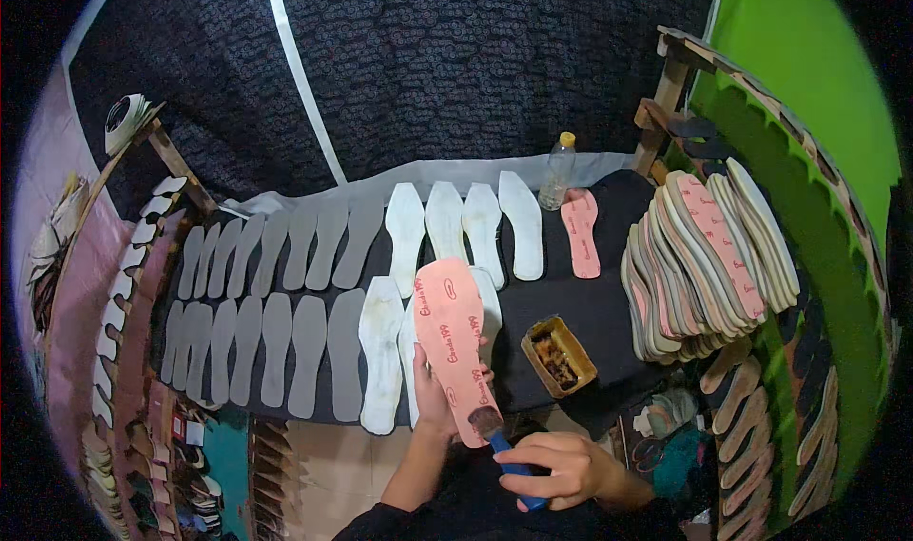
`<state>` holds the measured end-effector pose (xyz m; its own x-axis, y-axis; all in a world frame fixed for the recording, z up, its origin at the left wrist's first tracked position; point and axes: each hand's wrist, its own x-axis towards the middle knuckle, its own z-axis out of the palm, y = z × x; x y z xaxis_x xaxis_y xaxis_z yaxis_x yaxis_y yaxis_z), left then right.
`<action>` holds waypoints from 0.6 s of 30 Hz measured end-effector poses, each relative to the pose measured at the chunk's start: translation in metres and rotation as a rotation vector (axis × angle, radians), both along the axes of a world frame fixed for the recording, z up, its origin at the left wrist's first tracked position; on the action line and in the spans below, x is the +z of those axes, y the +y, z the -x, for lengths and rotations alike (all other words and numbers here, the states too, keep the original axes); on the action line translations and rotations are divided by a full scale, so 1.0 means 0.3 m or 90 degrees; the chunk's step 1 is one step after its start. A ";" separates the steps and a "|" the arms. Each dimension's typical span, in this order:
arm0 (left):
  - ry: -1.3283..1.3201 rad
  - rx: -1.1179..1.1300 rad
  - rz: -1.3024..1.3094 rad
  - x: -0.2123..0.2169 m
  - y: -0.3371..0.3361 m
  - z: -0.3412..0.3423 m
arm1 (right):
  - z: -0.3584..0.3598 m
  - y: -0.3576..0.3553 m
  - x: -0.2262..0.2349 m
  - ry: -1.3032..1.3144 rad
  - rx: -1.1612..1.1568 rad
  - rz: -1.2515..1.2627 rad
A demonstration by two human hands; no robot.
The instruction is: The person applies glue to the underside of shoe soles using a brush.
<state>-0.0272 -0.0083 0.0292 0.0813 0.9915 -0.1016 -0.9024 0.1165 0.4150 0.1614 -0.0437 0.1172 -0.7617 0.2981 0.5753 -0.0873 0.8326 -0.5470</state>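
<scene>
My left hand (pixel 434 396) holds up a pink insole (pixel 451 327) with printed marks, its thumb along one edge and fingertips showing at the other. In my right hand (pixel 561 467) is a brush (pixel 514 467) with a blue handle. The dark bristles touch the heel end of the pink insole. White insoles (pixel 382 351) lie behind and beside it, some partly hidden by it. To the right of the held insole sits a yellowish rectangular tub (pixel 559 356), stained dark brown inside.
Grey insoles (pixel 309 351) lie in two rows on the black table cover (pixel 518 303). A clear bottle with a yellow cap (pixel 557 172) stands at the back beside a smaller pink insole (pixel 581 235). Stacked insoles (pixel 699 256) fill the right end. Racks of soles (pixel 742 427) flank both sides.
</scene>
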 end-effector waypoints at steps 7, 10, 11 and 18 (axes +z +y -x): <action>-0.068 -0.041 0.000 0.020 -0.019 -0.045 | 0.030 0.150 0.048 0.213 -0.118 -0.037; -0.097 -0.059 0.008 0.050 -0.035 -0.067 | 0.094 0.226 0.046 0.199 -0.208 -0.109; -0.078 -0.039 0.038 0.056 -0.030 -0.068 | 0.101 0.228 0.035 0.173 -0.195 -0.113; -0.026 0.027 0.034 -0.013 0.011 0.020 | 0.043 0.043 -0.001 0.013 0.028 -0.032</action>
